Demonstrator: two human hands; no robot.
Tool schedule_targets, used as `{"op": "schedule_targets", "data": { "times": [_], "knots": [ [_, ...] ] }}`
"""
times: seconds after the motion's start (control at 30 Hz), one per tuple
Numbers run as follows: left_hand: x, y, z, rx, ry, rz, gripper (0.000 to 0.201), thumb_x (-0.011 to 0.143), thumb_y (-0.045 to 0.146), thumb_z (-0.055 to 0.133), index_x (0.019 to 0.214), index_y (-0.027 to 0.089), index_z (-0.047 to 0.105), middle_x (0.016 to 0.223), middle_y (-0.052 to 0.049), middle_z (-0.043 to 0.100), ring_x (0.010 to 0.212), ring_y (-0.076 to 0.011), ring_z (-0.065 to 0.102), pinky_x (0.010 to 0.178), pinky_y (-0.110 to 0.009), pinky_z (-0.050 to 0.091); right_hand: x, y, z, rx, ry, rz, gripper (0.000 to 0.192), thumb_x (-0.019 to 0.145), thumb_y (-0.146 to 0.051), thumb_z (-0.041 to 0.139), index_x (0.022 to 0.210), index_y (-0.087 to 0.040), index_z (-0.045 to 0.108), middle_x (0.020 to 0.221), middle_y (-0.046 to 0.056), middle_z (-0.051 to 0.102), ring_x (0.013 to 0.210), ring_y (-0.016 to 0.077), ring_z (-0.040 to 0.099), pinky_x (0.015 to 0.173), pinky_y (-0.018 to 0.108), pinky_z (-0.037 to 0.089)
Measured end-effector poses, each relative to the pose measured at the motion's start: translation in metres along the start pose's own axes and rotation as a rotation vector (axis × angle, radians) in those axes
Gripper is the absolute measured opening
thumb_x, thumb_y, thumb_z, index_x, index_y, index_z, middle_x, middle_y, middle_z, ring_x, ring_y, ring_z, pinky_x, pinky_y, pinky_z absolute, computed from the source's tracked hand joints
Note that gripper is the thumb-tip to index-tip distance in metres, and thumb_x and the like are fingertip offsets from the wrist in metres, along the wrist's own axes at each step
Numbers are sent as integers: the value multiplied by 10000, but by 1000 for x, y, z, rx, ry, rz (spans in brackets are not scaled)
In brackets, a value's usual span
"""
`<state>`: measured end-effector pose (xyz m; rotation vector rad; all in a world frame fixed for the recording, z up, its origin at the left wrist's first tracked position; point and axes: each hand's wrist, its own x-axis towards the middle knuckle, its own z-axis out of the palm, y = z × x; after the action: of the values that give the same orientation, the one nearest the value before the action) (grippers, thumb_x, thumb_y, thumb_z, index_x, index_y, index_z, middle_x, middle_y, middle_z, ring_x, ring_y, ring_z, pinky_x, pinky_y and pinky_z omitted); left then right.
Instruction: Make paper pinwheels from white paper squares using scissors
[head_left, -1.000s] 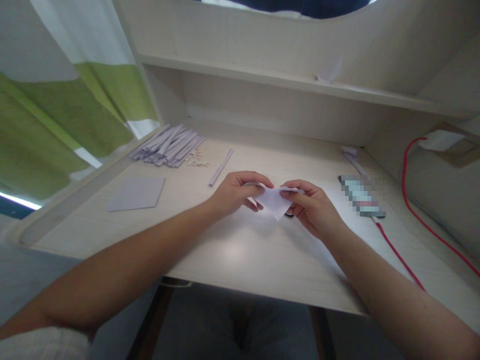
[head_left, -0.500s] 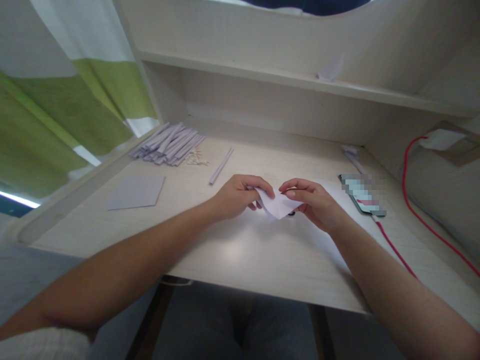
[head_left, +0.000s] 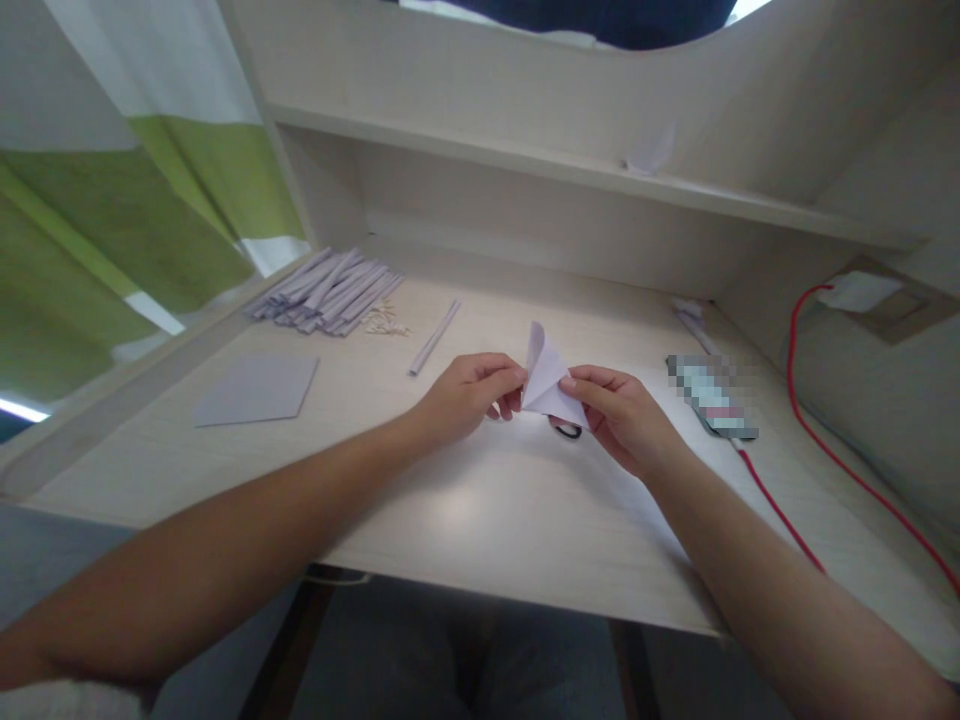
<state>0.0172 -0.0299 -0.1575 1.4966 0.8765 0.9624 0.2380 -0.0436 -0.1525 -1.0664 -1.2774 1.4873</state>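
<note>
One folded paper triangle [head_left: 549,385] at frame centre points up, long axis upright-tilted; left hand [head_left: 469,393] and right hand [head_left: 622,415] fingers pinch its lower corners.

the folded paper [head_left: 550,385] now stands tipped upright between both hands.

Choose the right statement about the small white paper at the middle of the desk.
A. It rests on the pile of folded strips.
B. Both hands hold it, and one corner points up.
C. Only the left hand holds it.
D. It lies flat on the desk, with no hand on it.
B: the left hand and the right hand both pinch the folded white paper above the desk, its tip pointing up.
</note>
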Motion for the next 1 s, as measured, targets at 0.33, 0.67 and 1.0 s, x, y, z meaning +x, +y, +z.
{"op": "schedule_targets", "data": {
  "times": [0.33, 0.67, 1.0],
  "knots": [
    [-2, -3, 3, 44, 67, 15, 173, 854, 323, 652, 790, 162, 659, 676, -10, 687, 610, -115, 634, 582, -226, 515, -5, 0, 8, 27, 7, -5, 416, 808, -353, 838, 1173, -209, 700, 799, 12, 750, 667, 186, 709, 663, 333, 550],
    [3, -5, 0, 1, 143, 62, 150, 818, 286, 694, 813, 166, 604, 654, 15, 663, 607, -122, 667, 558, -214, 512, -8, 2, 4, -236, 24, -310, 853, 823, -268, 825, 1546, -426, 401, 1007, 7, 720, 742, 195, 688, 697, 367, 584],
    [7, 2, -3, -110, 383, 37, 222, 762, 351, 775, 785, 167, 653, 731, 20, 654, 662, -107, 591, 593, -213, 506, -13, -2, 0, -765, -18, -647, 136, 964, -296, 715, 1050, -318, 817, 1443, 80, 559, 1366, 300, 534, 1116, 508, 469]
  ]
}}
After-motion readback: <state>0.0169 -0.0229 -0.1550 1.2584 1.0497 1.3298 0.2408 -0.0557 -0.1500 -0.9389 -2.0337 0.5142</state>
